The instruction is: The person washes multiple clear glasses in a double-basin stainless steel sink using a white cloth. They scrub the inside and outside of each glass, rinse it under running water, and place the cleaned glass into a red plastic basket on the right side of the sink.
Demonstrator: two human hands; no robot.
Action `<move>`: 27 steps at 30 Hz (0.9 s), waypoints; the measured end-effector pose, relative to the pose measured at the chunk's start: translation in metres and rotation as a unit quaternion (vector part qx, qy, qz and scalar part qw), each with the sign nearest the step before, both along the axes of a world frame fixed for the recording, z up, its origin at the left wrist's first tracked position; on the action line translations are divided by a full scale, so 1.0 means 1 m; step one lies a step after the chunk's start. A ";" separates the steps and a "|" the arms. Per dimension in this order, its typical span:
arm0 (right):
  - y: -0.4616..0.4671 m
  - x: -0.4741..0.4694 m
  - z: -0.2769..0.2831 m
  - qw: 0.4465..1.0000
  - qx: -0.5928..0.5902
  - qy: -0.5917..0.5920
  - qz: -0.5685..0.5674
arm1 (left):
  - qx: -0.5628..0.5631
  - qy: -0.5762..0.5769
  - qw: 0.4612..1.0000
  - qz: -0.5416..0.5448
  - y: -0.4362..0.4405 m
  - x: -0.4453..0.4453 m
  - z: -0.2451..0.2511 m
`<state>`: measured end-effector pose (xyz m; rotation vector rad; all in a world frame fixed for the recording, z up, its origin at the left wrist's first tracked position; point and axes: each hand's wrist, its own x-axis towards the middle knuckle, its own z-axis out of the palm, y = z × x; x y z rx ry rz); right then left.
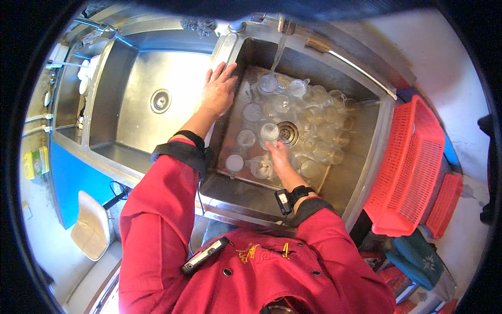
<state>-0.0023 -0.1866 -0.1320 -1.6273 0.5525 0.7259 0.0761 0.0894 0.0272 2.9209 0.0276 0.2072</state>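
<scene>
My left hand (218, 91) rests on the steel divider (228, 46) between two sink basins, its fingers apart and holding nothing. My right hand (280, 157) grips a clear glass mug (270, 132) over the right basin (355, 161), beside the drain (288, 134). Several more glass mugs stand or lie around it on the basin floor, some crowded together at the right. A pale crumpled cloth (265, 169) lies below my right hand. From the tap (286, 26), water runs into another glass mug (268, 83) at the back.
The left basin (164, 70) has its own drain (160, 101). A long-handled brush (317, 45) lies along the sink's back rim. Red plastic baskets (408, 168) stand close by on the right. White dishes (84, 78) sit in the far-left basin, and a chair (92, 225) is at lower left.
</scene>
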 end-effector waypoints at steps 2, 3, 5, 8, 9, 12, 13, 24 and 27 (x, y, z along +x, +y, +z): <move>-0.015 0.005 0.012 0.991 -0.046 -0.046 0.113 | -0.004 0.004 1.000 -0.001 0.000 0.000 0.000; -0.023 0.008 0.022 0.979 -0.061 -0.085 0.173 | -0.005 0.005 1.000 -0.001 0.001 0.000 0.000; -0.029 0.016 0.040 0.994 0.026 -0.040 0.095 | -0.006 0.006 1.000 -0.001 0.001 -0.001 0.000; -0.043 0.042 0.069 0.981 0.092 0.146 -0.089 | -0.007 0.009 1.000 0.002 0.001 -0.001 0.000; -0.043 0.047 0.077 0.967 0.129 0.204 -0.088 | -0.008 0.011 1.000 0.002 0.001 -0.001 -0.001; -0.039 0.066 0.103 0.941 0.179 0.285 -0.043 | -0.001 0.012 1.000 0.001 0.001 0.000 -0.002; -0.030 0.078 0.109 0.946 0.175 0.271 -0.016 | 0.004 0.013 1.000 0.003 0.001 0.000 -0.002; 0.057 0.163 0.150 0.873 -0.111 -0.426 0.208 | -0.015 -0.010 1.000 0.005 0.002 0.000 0.000; 0.051 0.166 0.146 0.906 -0.049 -0.405 0.115 | -0.015 -0.007 1.000 0.005 0.002 -0.001 0.000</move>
